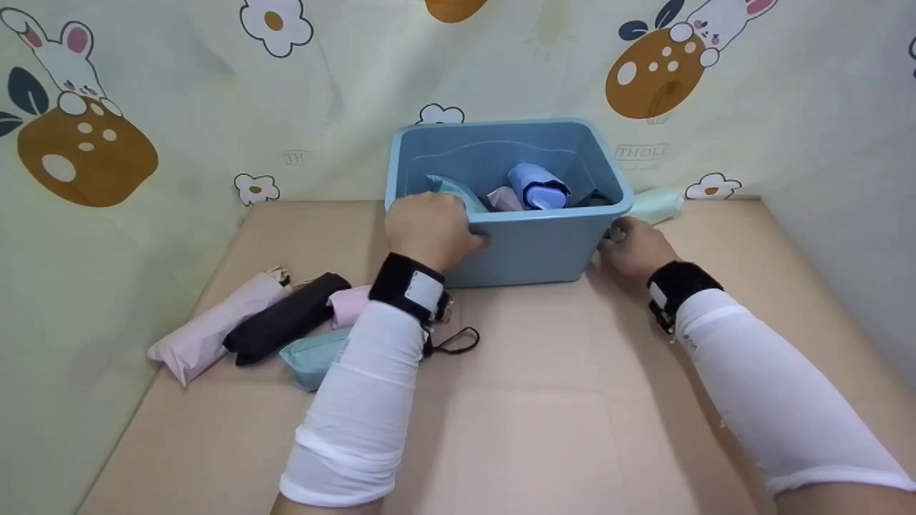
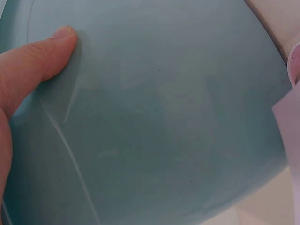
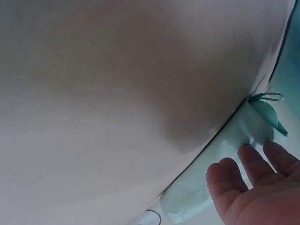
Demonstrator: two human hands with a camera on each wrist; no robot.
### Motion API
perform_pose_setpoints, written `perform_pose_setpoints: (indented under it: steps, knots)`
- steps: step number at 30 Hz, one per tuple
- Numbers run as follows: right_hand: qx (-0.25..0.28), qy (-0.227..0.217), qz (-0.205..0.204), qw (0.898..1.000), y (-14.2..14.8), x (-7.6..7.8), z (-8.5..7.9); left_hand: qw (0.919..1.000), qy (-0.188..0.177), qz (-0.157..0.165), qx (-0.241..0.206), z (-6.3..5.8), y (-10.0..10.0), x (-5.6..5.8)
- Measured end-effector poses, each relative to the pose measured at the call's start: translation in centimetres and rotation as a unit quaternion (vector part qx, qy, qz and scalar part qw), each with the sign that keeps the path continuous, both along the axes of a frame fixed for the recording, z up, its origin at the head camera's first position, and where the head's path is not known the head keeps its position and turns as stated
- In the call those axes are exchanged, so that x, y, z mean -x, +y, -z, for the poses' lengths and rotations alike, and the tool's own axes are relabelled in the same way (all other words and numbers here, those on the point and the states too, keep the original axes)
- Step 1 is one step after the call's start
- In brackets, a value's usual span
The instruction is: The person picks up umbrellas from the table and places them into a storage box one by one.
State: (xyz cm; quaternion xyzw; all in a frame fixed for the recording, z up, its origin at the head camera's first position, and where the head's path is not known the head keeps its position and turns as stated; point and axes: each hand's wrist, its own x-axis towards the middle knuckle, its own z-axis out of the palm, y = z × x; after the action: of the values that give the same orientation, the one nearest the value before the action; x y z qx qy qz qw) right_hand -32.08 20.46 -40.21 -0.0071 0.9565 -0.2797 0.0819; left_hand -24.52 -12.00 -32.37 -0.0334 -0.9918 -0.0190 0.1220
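Observation:
A blue-grey plastic bin (image 1: 526, 250) stands against the back wall. My left hand (image 1: 429, 229) grips its front rim near the left corner; the thumb (image 2: 56, 49) lies on the outer wall in the left wrist view, the other fingers mostly hidden. Beside the bin's right wall, my right hand (image 1: 637, 248) reaches toward a mint-green folded umbrella (image 1: 655, 206). In the right wrist view its fingers (image 3: 255, 166) are spread and loosely bent at the umbrella (image 3: 201, 173); whether they touch it I cannot tell. Inside the bin lie a blue folded umbrella (image 1: 535, 184), a teal one (image 1: 458, 192) and a pinkish piece (image 1: 505, 199).
On the table's left lie folded umbrellas: a pale pink one (image 1: 218, 325), a black one (image 1: 286, 318), a pink one (image 1: 349, 306) and a teal one (image 1: 315, 357), partly under my left forearm. A black strap loop (image 1: 461, 343) lies nearby. Patterned wall covering (image 1: 343, 129) rises behind.

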Motion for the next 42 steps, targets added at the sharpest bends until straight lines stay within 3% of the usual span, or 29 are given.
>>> perform_pose_setpoints:
  steps: [15,24,42]
  knots:
    - [-0.016,0.0,-0.004,1.0,-0.12,-0.32,0.55,1.0,0.0,0.001,-0.002,0.0,-0.05,-0.02]
    - [-0.044,0.033,-0.03,0.998,0.04,-0.22,0.92,0.9999,0.006,0.002,0.01,0.11,-0.03,-0.02]
    - [-0.044,-0.005,-0.044,0.998,-0.45,-0.85,0.47,0.9999,-0.01,-0.002,0.002,-0.04,0.0,0.04]
